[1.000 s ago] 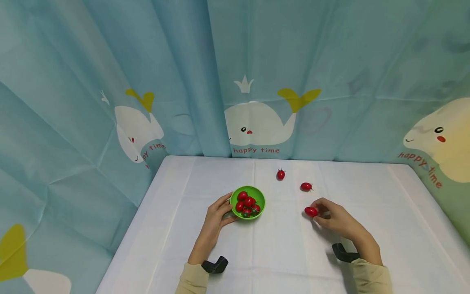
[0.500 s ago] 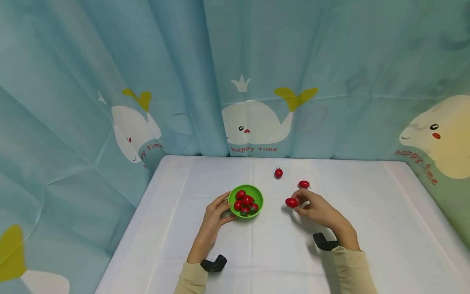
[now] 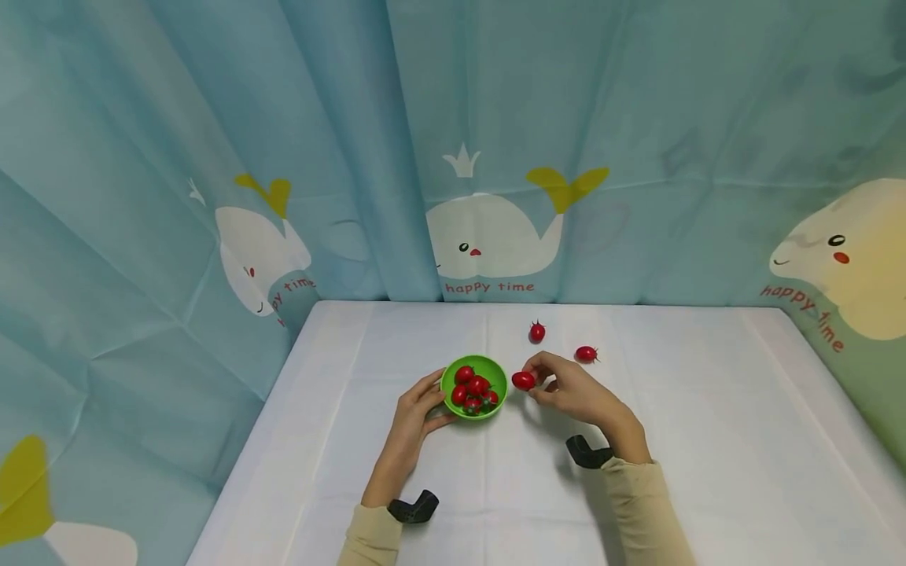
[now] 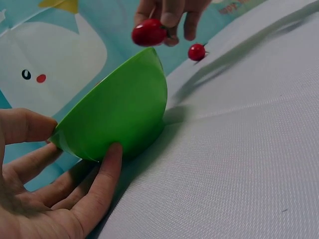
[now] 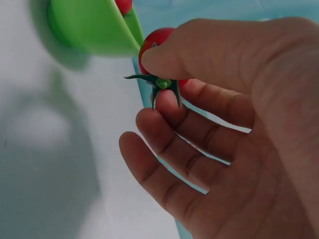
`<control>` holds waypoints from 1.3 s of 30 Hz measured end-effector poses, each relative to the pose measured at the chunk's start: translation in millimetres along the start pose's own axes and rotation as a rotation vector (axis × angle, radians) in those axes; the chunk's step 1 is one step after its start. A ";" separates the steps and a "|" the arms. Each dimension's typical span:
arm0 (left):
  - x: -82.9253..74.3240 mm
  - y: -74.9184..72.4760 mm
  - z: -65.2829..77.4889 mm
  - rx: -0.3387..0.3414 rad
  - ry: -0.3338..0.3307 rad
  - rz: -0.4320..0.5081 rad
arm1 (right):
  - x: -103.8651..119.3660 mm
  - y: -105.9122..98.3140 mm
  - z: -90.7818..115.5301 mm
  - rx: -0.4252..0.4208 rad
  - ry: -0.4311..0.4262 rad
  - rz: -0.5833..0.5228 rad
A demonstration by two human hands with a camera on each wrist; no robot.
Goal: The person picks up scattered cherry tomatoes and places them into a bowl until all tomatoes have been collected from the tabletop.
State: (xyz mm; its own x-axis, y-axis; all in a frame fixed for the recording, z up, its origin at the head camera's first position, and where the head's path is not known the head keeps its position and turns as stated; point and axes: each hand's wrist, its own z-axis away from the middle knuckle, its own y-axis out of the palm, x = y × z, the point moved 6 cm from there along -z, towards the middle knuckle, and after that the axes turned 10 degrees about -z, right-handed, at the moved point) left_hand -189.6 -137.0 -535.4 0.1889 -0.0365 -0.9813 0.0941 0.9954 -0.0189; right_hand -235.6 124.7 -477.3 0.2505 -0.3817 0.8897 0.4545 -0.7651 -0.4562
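My left hand (image 3: 410, 417) holds a small green bowl (image 4: 119, 99) by its left side, with fingertips on the rim and outer wall. Inside the bowl lie several red cherry tomatoes (image 3: 476, 385), a few showing green stems. Just right of the rim, my right hand (image 3: 576, 389) pinches one cherry tomato (image 3: 523, 380) between thumb and fingers, above the table. In the right wrist view, that tomato's green calyx (image 5: 163, 83) faces the camera, while the thumb covers part of its red skin.
On the white tablecloth (image 3: 708, 409), one loose cherry tomato (image 3: 537, 332) lies behind the bowl to the right. Another cherry tomato (image 3: 586, 354) lies beyond my right hand. A blue curtain (image 3: 340, 157) with printed whales hangs at the table's back edge.
My right hand has carried its cherry tomato leftward across the table to the bowl's right rim. The left hand and bowl stay in place.
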 end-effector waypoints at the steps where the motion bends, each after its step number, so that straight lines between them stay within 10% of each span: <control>1: 0.2 -0.4 0.1 0.000 0.000 -0.001 | 1.7 1.9 -1.9 0.002 -0.003 -0.002; 21: -1.8 -3.0 0.3 -0.017 -0.007 0.013 | 31.0 41.4 -20.9 0.006 -0.129 0.160; 39: -0.5 0.0 0.8 -0.006 -0.012 0.016 | 27.7 36.9 -17.5 -0.002 -0.065 0.190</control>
State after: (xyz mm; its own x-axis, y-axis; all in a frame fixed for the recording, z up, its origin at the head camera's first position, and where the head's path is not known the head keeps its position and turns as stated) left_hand -189.0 -137.1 -534.8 0.2026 -0.0216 -0.9790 0.0851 0.9964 -0.0044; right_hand -226.8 76.9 -469.2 0.3863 -0.4852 0.7844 0.3917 -0.6837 -0.6158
